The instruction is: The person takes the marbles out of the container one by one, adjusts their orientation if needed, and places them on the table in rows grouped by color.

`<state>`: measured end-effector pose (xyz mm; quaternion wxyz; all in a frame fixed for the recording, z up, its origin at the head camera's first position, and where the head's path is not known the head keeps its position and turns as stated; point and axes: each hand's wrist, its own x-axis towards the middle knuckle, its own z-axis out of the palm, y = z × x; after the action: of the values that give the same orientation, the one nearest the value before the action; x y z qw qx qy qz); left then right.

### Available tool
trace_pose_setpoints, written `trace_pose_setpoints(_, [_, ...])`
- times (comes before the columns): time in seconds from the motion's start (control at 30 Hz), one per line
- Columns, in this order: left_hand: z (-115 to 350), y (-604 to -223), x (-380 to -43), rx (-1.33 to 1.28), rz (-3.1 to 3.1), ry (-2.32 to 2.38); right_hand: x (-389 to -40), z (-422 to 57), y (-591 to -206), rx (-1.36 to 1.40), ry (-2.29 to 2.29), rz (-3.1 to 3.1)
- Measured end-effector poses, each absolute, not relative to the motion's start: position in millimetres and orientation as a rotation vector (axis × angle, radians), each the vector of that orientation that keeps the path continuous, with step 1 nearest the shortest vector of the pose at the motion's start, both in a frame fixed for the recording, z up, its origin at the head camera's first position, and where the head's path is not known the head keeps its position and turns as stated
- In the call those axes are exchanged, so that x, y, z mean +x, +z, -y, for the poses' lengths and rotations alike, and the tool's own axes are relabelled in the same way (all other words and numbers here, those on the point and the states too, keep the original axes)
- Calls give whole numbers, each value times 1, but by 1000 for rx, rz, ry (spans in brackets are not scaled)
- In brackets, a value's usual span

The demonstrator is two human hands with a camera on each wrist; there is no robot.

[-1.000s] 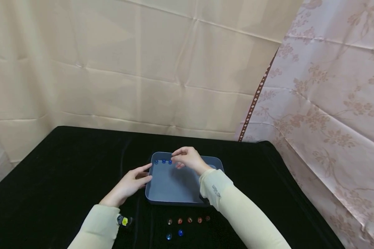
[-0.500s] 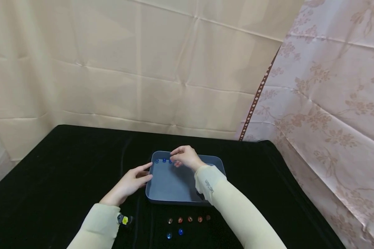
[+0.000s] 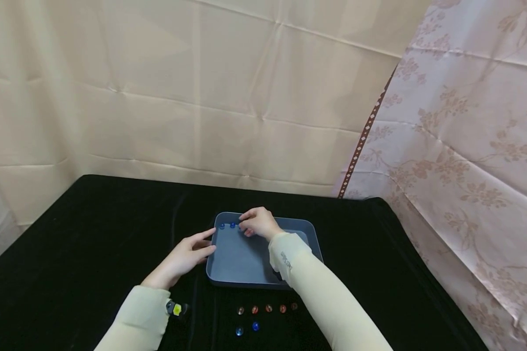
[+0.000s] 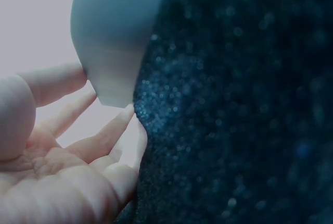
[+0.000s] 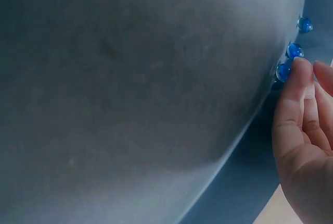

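A grey-blue tray (image 3: pixel 246 265) lies on the black cloth. Three blue marbles (image 5: pixel 304 24) sit along its back edge near the far left corner. My right hand (image 3: pixel 260 223) reaches into the tray, its thumb tip right at the nearest blue marble (image 5: pixel 283 72), partly overlapping it. No marble shows between thumb and index finger in the right wrist view. My left hand (image 3: pixel 186 256) rests with extended index finger and thumb against the tray's left side. In the left wrist view, the left fingertips (image 4: pixel 125 112) meet the tray's lower edge.
In front of the tray, a row of several reddish and clear marbles (image 3: pixel 269 308) lies on the cloth. Nearer still are a light blue marble (image 3: pixel 239 331) and a dark blue marble (image 3: pixel 255 326). A cream curtain (image 3: pixel 158 97) hangs behind the table.
My right hand has shifted slightly left along the tray's back edge, and its fingertips now cover more of the third blue marble. The left hand stays at the tray's side.
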<state>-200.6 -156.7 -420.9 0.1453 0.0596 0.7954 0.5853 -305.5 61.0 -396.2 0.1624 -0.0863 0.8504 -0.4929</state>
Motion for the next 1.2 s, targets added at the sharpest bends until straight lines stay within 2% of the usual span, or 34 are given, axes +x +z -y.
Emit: trace_pose_setpoints(1.2, [155, -422, -203, 149, -2307, 1676, -308, -54, -412, -154, -1394, -2417])
